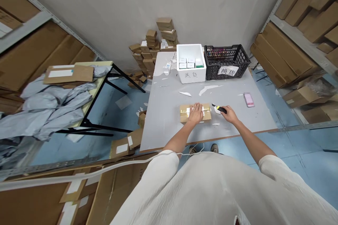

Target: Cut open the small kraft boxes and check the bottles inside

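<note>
A small brown cardboard box [183,114] with yellowish tape and a white label lies near the front of the grey table [163,112]. My left hand [195,113] rests on its top, fingers spread flat and pointing away from me. To the right of the box, my right hand [230,114] is wrapped round a black and yellow box cutter [221,109]. The cutter's blade points left toward the box and is apart from it. Scraps of white paper [185,94] lie around the box.
A white foam bin [191,77] holding small white boxes and a black crate [227,72] stand at the table's back. A pink item [248,100] lies right. Grey parcels [58,105] cover a left side table; stacked cartons [151,47] stand behind.
</note>
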### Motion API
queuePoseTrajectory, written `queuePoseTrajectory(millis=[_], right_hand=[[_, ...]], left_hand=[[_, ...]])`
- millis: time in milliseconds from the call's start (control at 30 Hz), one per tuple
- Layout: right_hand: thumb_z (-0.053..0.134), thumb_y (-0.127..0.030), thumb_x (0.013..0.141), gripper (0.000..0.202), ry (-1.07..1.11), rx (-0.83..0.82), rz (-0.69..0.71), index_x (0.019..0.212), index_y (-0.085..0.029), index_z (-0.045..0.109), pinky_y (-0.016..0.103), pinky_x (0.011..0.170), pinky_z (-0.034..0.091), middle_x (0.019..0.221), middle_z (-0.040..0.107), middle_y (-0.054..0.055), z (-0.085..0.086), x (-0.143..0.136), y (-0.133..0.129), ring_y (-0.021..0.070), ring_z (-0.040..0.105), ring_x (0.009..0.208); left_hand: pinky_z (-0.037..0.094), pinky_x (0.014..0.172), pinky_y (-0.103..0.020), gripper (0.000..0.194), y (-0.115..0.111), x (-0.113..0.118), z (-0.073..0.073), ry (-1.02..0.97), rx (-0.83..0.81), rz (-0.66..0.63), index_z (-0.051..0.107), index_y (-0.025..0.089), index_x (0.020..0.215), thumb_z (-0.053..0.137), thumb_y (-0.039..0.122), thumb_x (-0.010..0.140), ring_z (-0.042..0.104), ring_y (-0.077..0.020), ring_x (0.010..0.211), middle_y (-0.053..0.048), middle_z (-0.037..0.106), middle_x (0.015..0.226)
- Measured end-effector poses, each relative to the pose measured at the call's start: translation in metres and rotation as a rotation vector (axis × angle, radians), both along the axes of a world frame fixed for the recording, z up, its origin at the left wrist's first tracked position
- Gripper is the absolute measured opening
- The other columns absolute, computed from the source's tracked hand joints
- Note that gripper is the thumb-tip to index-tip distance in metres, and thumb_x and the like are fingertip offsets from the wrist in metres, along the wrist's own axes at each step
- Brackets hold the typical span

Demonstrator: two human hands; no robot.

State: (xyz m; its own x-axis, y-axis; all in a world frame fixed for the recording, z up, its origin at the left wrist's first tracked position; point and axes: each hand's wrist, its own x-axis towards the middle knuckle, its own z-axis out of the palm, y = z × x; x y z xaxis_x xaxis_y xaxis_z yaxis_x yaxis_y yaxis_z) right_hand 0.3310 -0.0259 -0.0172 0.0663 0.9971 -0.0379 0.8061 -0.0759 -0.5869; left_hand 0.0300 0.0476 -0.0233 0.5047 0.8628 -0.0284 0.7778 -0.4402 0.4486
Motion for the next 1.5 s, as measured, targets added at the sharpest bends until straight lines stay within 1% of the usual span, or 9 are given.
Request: queuePoseTrajectory(millis=[167, 333, 433, 500, 633, 900, 1100, 1333, 1500], right_hand=[[0.067, -0.043, 0.096, 0.045, 0.156, 0.010, -0.017, 0.135, -0.022, 0.073, 0.047, 0.110, 0.053, 0.127, 0.072, 0.013, -0.006, -0.026, 0.004, 0.0315, 0.066, 0.123], [0.070, -0.049, 0.092, 0.047, 0.327, -0.012, -0.040, 0.131, -0.023, 0.074, 0.049, 0.108, 0.056, 0.131, 0.075, 0.013, -0.009, -0.048, 0.015, 0.0314, 0.071, 0.120], [0.070, -0.051, 0.091, 0.048, 0.446, -0.042, -0.028, 0.131, -0.024, 0.074, 0.050, 0.109, 0.057, 0.133, 0.077, 0.012, -0.010, -0.062, 0.023, 0.0306, 0.072, 0.121], [0.071, -0.051, 0.090, 0.049, 0.496, -0.057, -0.016, 0.132, -0.024, 0.074, 0.050, 0.109, 0.057, 0.133, 0.078, 0.011, -0.010, -0.072, 0.025, 0.0301, 0.073, 0.121], [0.073, -0.051, 0.088, 0.050, 0.513, -0.053, -0.041, 0.131, -0.026, 0.075, 0.052, 0.111, 0.057, 0.132, 0.079, 0.009, -0.007, -0.084, 0.023, 0.0314, 0.073, 0.125], [0.072, -0.056, 0.086, 0.050, 0.489, -0.011, -0.154, 0.126, -0.025, 0.077, 0.051, 0.103, 0.060, 0.117, 0.083, 0.009, 0.010, -0.074, 0.019, 0.0320, 0.075, 0.112], [0.073, -0.064, 0.082, 0.055, 0.547, 0.006, -0.253, 0.120, -0.024, 0.076, 0.051, 0.104, 0.060, 0.119, 0.082, 0.011, 0.003, -0.061, 0.027, 0.0317, 0.075, 0.111], [0.072, -0.072, 0.080, 0.063, 0.620, 0.059, -0.315, 0.119, -0.022, 0.073, 0.052, 0.109, 0.057, 0.131, 0.077, 0.017, -0.012, -0.061, 0.027, 0.0323, 0.070, 0.124], [0.070, -0.076, 0.081, 0.066, 0.580, -0.023, -0.275, 0.120, -0.022, 0.070, 0.052, 0.107, 0.058, 0.125, 0.079, 0.015, -0.020, -0.063, 0.016, 0.0310, 0.072, 0.120]], left_hand=[[0.001, 0.138, -0.065, 0.064, -0.003, -0.036, -0.001, 0.000, 0.003, 0.008, 0.046, 0.020, 0.168, 0.048, 0.043, 0.108, 0.016, -0.0343, 0.173, -0.017, 0.026, 0.184], [0.006, 0.138, -0.064, 0.083, -0.013, -0.091, 0.010, 0.050, -0.029, 0.098, 0.045, 0.025, 0.167, 0.068, 0.061, 0.097, 0.013, -0.0384, 0.173, -0.017, 0.020, 0.186], [0.015, 0.137, -0.062, 0.096, -0.022, -0.110, 0.014, 0.073, -0.054, 0.182, 0.040, 0.025, 0.169, 0.080, 0.059, 0.089, 0.017, -0.0417, 0.171, -0.019, 0.019, 0.185], [0.029, 0.134, -0.059, 0.101, -0.026, -0.116, 0.013, 0.049, -0.112, 0.247, 0.037, 0.023, 0.171, 0.084, 0.052, 0.086, 0.028, -0.0439, 0.167, -0.020, 0.020, 0.184], [0.048, 0.122, -0.048, 0.097, -0.029, -0.116, 0.005, -0.099, -0.256, 0.307, 0.027, 0.025, 0.175, 0.076, 0.038, 0.093, 0.048, -0.0366, 0.156, -0.019, 0.038, 0.175], [0.047, 0.119, -0.041, 0.082, -0.022, -0.102, 0.006, -0.106, -0.282, 0.325, 0.043, 0.026, 0.169, 0.071, 0.053, 0.097, 0.056, -0.0356, 0.147, -0.016, 0.054, 0.158], [0.048, 0.115, -0.041, 0.077, -0.007, -0.093, 0.013, -0.087, -0.307, 0.296, 0.049, 0.024, 0.164, 0.066, 0.062, 0.099, 0.061, -0.0363, 0.141, -0.016, 0.061, 0.150], [0.053, 0.114, -0.043, 0.082, 0.003, -0.080, 0.002, -0.195, -0.294, 0.455, 0.024, 0.021, 0.174, 0.063, 0.039, 0.104, 0.066, -0.0310, 0.137, -0.018, 0.063, 0.156], [0.058, 0.107, -0.039, 0.066, -0.007, -0.083, -0.012, -0.196, -0.423, 0.445, 0.046, 0.020, 0.163, 0.064, 0.022, 0.099, 0.074, -0.0278, 0.124, -0.015, 0.073, 0.143]])
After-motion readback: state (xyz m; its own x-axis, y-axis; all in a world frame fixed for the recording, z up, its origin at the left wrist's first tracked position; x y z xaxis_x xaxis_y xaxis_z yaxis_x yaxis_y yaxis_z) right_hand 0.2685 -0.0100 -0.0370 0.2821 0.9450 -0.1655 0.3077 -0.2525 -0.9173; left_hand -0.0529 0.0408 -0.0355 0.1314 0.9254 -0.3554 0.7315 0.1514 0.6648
